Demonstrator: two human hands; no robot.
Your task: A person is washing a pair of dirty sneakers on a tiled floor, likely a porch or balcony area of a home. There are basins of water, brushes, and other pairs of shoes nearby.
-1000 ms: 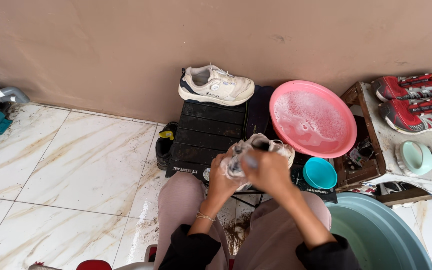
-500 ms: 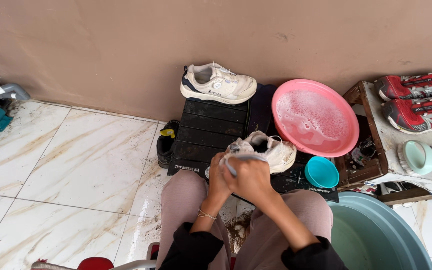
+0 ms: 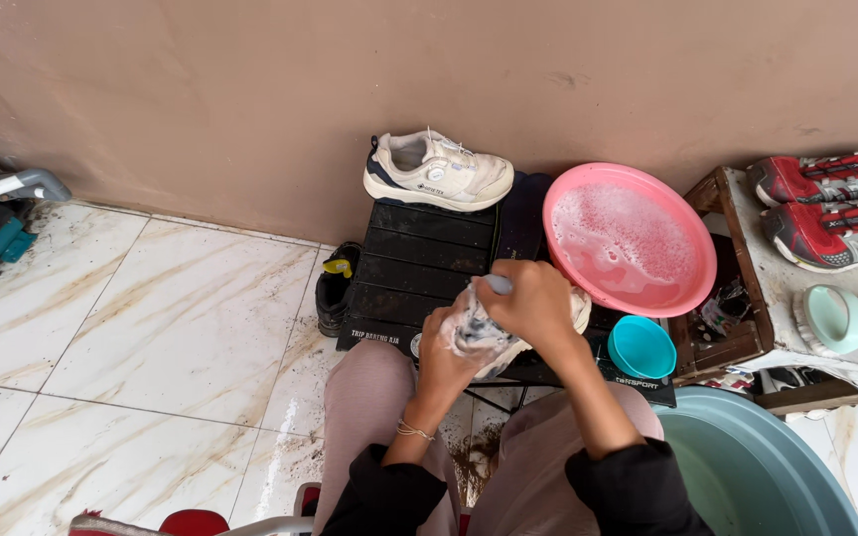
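While the left hand (image 3: 446,349) grips the soapy white shoe (image 3: 489,333), the right hand (image 3: 533,303), fingers curled round a brush handle (image 3: 498,285), scrubs it; next likely calls for turning the shoe.

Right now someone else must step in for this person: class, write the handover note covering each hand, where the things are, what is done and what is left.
Left hand: holds the soapy white shoe from below, over the black crate.
Right hand: on top of that shoe, gripping a brush handle; its bristles are hidden.
Things: the matching white shoe stands on the crate's far edge by the wall. Pink basin of suds to the right, small teal cup in front of it, large green tub at lower right.
Done: held shoe is lathered.
Left: it is not rinsed; the second shoe shows no foam.
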